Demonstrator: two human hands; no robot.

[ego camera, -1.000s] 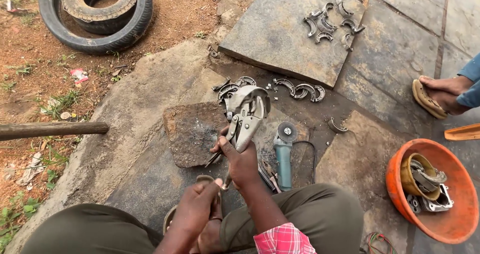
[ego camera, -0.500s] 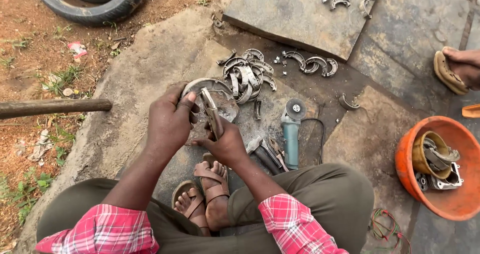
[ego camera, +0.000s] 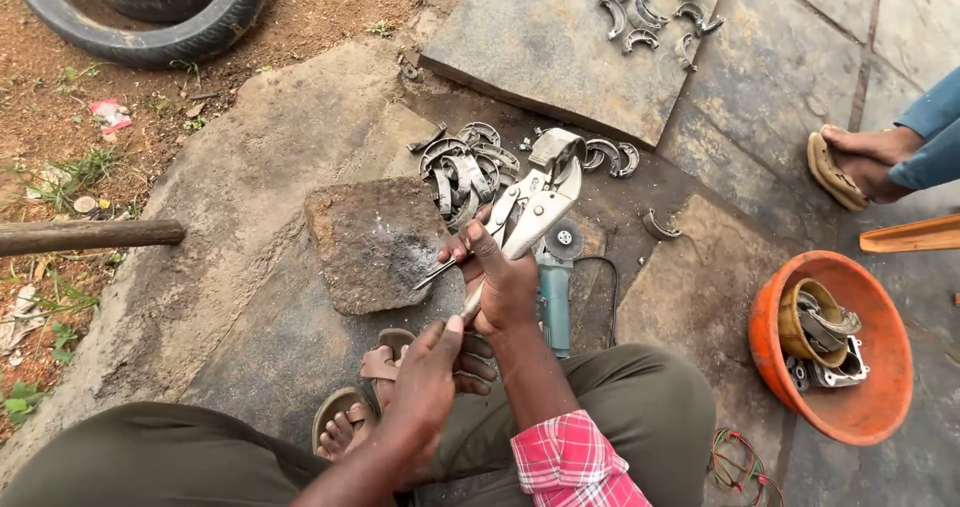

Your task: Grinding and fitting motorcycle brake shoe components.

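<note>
At the centre of the frame the right hand [ego camera: 505, 282] is closing tight around the handles of the locking pliers [ego camera: 530, 207], which are gripping a curved metal piece, while the left hand [ego camera: 425, 387], half-open and holding nothing, is hovering below; squeezing squarely would suit.

Qty record, positions ref. to the grip:

- Locking pliers [ego camera: 535, 207]: 1 pc, in the grip.
- Hands on the pliers: 2, right hand [ego camera: 500, 282] and left hand [ego camera: 425, 392].
- Angle grinder [ego camera: 553, 292]: 1, just right of grip.
- Rusty plate [ego camera: 375, 242]: 1, left of grip.
- Orange bowl [ego camera: 880, 407]: 1, far right.
- Tyres [ego camera: 150, 37]: 2, nested, far upper left.
- Curved metal shoes: 2 heaps, pcs overlapped, exact qty not countable.
</note>
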